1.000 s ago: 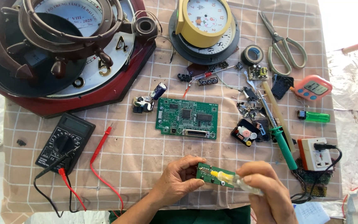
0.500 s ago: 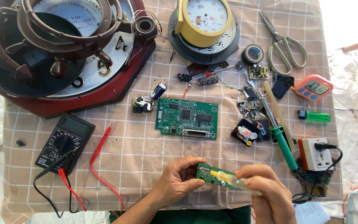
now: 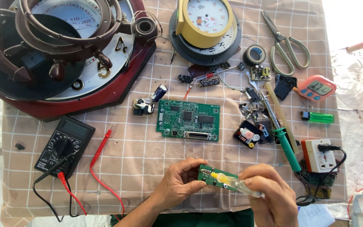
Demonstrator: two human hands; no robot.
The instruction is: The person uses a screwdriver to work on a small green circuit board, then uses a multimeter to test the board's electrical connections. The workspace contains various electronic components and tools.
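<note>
The left hand pinches a small green circuit board by its left edge, just above the checked tablecloth at the near side. The right hand is closed around a clear-handled screwdriver, its tip on the board. The board looks light, stiff and fragile, best held by its edges.
</note>
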